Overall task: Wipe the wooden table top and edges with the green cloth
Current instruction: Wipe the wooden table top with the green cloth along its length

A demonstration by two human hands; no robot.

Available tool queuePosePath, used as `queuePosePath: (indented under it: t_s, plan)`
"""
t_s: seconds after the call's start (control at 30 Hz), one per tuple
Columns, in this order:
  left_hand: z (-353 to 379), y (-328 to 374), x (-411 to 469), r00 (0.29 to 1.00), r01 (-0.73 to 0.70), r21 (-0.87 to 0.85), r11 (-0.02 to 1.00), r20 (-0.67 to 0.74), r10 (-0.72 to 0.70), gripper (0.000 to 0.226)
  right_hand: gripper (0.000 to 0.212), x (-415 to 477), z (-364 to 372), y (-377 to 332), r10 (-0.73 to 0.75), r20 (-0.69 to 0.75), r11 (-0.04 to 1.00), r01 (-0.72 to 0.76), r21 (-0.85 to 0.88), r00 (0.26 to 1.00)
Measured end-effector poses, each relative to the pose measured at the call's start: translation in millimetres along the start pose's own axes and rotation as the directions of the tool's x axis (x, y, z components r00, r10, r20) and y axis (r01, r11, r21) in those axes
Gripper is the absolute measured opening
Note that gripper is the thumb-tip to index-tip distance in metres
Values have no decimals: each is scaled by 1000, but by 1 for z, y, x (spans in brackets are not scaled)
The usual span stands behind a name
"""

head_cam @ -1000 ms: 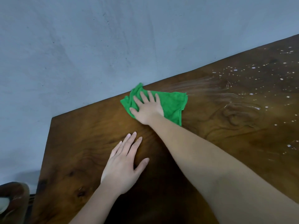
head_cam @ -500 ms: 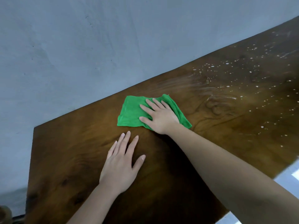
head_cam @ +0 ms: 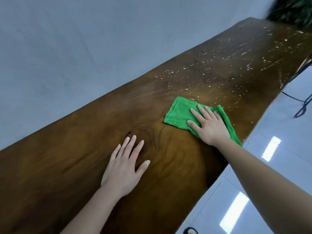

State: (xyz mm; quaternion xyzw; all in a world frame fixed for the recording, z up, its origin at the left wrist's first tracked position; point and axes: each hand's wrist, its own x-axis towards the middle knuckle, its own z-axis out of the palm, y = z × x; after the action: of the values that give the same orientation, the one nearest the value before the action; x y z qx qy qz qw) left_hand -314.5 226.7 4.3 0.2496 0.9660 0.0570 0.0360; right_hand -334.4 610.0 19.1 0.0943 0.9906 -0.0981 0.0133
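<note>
A long dark wooden table (head_cam: 67, 166) runs from the lower left to the upper right against a grey wall. The green cloth (head_cam: 179, 112) lies flat on it near the table's front edge. My right hand (head_cam: 209, 125) presses on the cloth with flat, spread fingers, covering its right half. My left hand (head_cam: 123, 168) rests palm down on bare wood to the left, holding nothing. Many small white specks (head_cam: 211, 71) dot the wood beyond the cloth, toward the far right end.
The grey wall (head_cam: 84, 48) borders the table's far edge. A glossy pale floor (head_cam: 278, 149) lies past the front edge on the right, with a dark cable (head_cam: 302, 105) on it. Dark foliage (head_cam: 293, 10) shows at the top right corner.
My right hand has slid the cloth from the wall-side edge across the wood toward the front edge and rightward. My view has turned right along the table. The left hand stays flat.
</note>
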Motion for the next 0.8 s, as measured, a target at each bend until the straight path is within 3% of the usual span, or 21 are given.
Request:
queuePosePath:
  t_s: [0.2,0.47,0.6,0.8]
  plan:
    - [4,36,36,995,-100,6,995,5,100,87,91,-24,-15,66,170,-53,985,-171,-7,984]
    - [4,66,73,990,-138,-21,990,1,138,86,88,18,-13,72,319,-69,947,-321,-17,945]
    - [6,66,76,992,-123,-47,991,-9,123,79,92,56,-9,45,237,-32,971,-237,-28,971]
    - [7,69,84,999,-35,-42,998,-42,33,76,90,108,1,-37,-40,35,999,40,2,999]
